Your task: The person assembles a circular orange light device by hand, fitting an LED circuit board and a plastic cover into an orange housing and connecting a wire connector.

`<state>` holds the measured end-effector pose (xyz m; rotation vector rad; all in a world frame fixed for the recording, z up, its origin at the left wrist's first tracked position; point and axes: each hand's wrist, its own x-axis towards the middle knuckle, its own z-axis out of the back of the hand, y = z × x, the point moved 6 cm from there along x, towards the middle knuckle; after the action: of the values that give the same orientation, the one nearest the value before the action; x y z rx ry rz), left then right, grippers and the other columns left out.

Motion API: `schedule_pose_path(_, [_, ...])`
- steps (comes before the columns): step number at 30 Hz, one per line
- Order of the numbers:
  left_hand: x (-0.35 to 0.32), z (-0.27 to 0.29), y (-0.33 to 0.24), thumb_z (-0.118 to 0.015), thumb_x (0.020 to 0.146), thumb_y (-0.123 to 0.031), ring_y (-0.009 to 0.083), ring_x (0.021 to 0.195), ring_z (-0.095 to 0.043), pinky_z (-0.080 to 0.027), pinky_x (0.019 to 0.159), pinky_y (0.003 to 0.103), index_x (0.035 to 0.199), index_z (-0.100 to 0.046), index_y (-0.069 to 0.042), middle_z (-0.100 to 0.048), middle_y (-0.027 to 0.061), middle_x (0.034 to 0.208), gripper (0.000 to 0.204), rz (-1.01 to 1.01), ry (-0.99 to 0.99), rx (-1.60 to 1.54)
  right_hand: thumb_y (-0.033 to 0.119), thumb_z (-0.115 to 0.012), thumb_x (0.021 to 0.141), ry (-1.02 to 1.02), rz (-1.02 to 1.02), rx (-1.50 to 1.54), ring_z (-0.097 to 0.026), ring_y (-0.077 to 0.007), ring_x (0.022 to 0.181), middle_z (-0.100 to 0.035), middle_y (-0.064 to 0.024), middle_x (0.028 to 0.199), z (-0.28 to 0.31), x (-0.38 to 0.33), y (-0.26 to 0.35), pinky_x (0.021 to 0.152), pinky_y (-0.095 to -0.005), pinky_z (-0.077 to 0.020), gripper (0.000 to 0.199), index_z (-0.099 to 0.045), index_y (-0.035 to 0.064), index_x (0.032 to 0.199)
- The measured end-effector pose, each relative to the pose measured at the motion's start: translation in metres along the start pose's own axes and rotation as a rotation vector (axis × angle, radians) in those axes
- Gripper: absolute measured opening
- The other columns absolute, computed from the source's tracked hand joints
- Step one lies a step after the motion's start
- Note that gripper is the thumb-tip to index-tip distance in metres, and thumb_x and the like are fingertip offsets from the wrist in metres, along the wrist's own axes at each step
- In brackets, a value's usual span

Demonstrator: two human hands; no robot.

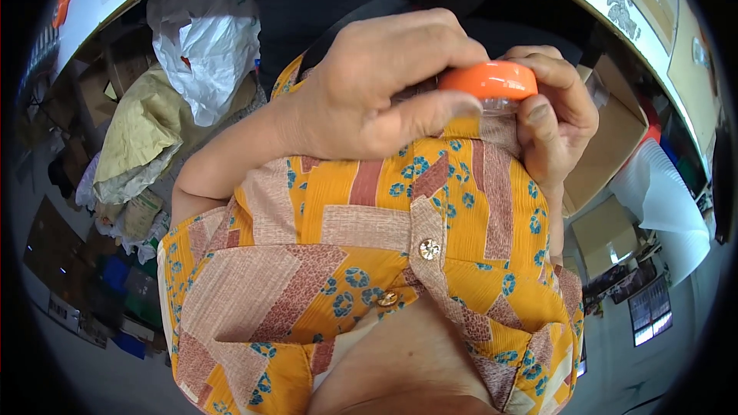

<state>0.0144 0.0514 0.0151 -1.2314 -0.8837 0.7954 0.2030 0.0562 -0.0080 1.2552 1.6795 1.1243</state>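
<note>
In front of my chest, both hands hold a shiny orange round piece (pixel 492 79) that looks like a lid, with clear plastic (pixel 498 105) just below it. My left hand (pixel 384 81) grips its left side, thumb under the rim and fingers over the top. On the other side my right hand (pixel 557 111) pinches it between thumb and bent fingers. The fingers hide much of the clear part, so I cannot tell its full shape. Behind it hangs my orange patterned shirt (pixel 384 192).
A white table edge (pixel 127 0) curves across the top. To the left lie a white plastic bag (pixel 204 54) and a yellowish sack (pixel 138 127). On the right are an open cardboard box (pixel 603 138), a roll of white foam sheet (pixel 665 207) and another carton (pixel 605 238).
</note>
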Motion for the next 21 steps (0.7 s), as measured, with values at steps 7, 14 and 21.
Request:
schedule_pose_path(7, [-0.005,-0.01,-0.014,-0.079,0.082,-0.012,0.024,0.071,-0.062,-0.048,0.06,0.031,0.104,-0.064,0.008,-0.066,0.0171,0.087,0.033,-0.214,-0.009,-0.053,0.013,-0.078,0.083,0.295,0.082,-0.091,-0.065,-0.0231,0.083,-0.069,-0.0182,0.092,-0.008,-0.005,0.008,0.076,-0.0323,-0.0521,0.031,-0.067,-0.0106,0.099])
schedule_pose_path(14, [-0.004,-0.018,-0.011,-0.075,0.087,-0.013,0.02,0.068,-0.059,-0.046,0.059,0.029,0.103,-0.063,0.007,-0.062,0.0133,0.084,0.028,-0.119,0.192,-0.082,0.009,-0.072,0.083,0.228,-0.17,-0.01,-0.063,-0.0207,0.084,-0.067,-0.0179,0.093,-0.012,-0.023,0.006,0.075,-0.0307,-0.0498,0.023,-0.063,-0.0096,0.094])
schedule_pose_path(21, [-0.002,-0.015,0.012,-0.064,0.096,-0.009,0.0147,0.094,-0.061,-0.051,0.08,0.027,0.117,-0.058,0.012,-0.062,0.0148,0.106,0.03,0.12,-0.031,-0.304,0.011,-0.068,0.092,-0.115,-0.116,0.218,-0.066,-0.017,0.096,-0.068,-0.0149,0.105,0.006,-0.012,-0.016,0.089,-0.0309,-0.053,0.021,-0.065,-0.0049,0.107])
